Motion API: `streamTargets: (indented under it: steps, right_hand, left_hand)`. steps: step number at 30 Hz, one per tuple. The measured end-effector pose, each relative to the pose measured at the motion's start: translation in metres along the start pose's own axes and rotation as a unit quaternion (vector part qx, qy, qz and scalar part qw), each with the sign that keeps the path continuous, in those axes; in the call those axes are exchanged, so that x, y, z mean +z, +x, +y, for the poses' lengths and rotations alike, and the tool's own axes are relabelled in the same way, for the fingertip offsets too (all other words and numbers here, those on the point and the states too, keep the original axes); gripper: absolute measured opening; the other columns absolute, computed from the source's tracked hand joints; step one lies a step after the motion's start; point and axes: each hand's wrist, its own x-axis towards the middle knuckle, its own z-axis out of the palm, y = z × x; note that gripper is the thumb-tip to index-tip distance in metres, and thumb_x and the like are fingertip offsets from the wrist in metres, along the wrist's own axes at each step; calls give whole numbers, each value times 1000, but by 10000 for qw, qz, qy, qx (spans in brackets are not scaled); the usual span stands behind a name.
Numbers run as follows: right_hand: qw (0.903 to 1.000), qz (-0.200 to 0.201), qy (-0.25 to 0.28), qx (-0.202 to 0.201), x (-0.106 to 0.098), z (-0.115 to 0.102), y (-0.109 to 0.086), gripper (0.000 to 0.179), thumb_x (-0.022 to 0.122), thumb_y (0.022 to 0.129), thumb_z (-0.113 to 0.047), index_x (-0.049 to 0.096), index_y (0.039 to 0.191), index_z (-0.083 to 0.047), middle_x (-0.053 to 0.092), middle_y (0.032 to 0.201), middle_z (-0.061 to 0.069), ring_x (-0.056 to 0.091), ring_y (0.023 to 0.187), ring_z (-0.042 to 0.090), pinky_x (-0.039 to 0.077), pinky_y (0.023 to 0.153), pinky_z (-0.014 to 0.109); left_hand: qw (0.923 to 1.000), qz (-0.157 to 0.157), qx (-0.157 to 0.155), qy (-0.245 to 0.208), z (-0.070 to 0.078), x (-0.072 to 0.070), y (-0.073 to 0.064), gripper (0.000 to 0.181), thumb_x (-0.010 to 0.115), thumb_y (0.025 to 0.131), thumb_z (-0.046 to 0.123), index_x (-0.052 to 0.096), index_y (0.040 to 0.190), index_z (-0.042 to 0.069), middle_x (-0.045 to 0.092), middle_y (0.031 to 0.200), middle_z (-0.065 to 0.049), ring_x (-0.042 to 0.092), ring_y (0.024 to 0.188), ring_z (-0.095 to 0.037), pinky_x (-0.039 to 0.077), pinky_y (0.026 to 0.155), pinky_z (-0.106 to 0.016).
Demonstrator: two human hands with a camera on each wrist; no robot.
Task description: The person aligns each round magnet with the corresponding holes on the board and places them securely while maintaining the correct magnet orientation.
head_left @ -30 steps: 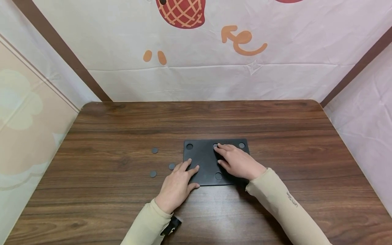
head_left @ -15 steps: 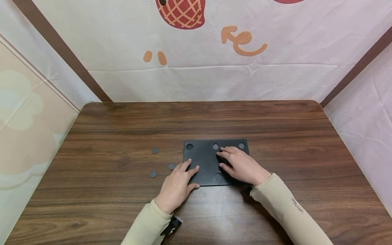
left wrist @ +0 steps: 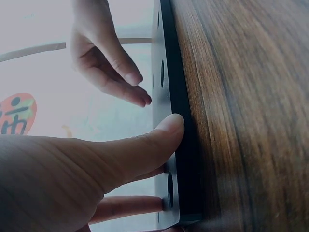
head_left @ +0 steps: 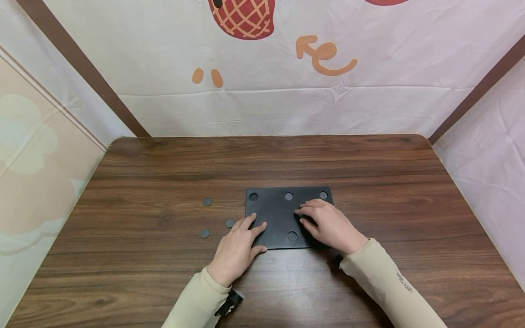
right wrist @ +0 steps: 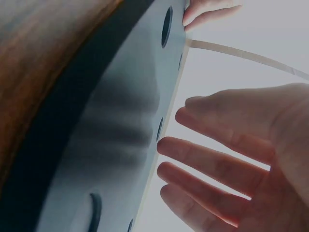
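Observation:
A flat black rectangular board (head_left: 272, 216) with round recesses lies on the table. My left hand (head_left: 234, 250) rests on its left side, fingers spread over the top and thumb (left wrist: 171, 125) against the front edge. Over the board's right half hovers my right hand (head_left: 328, 225), its fingers loosely bent and nothing between them. Grey discs fill the back-middle recess (head_left: 289, 196) and the back-right recess (head_left: 323, 195). The back-left recess (head_left: 254, 197) looks dark and empty. In the right wrist view, a gap separates the right fingertips (right wrist: 166, 145) from the board's face.
Three loose grey discs lie left of the board: a far one (head_left: 207, 201), a near one (head_left: 204, 233) and one beside the left fingers (head_left: 230, 223). The brown wooden table (head_left: 164, 173) ends at a printed white cloth (head_left: 262, 111) behind.
My right hand has lifted off the back-middle recess and drawn back toward the right and front, uncovering the disc there. The left hand stays put on the board.

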Motion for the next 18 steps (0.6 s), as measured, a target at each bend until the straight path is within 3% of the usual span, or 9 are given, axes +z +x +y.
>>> streamTargets:
  steps: [10, 18]
  right_hand:
    - [9980, 616, -150, 9, 5, 5, -10, 20, 74, 82, -8, 75, 102, -7, 70, 107, 11, 65, 101, 26, 54, 84, 41]
    - [9986, 342, -132, 388, 4, 6, -21, 24, 75, 83, -14, 74, 105, -7, 68, 113, 13, 63, 107, 27, 52, 88, 42]
  left_hand:
    - [10000, -32, -44, -27, 1, -1, 0, 51, 76, 80, 29, 65, 126, 10, 52, 137, -19, 53, 121, -39, 56, 73, -45]
    - [9999, -82, -69, -47, 1, -1, 0, 51, 76, 80, 29, 65, 126, 10, 51, 138, -19, 52, 122, -40, 56, 74, -46]
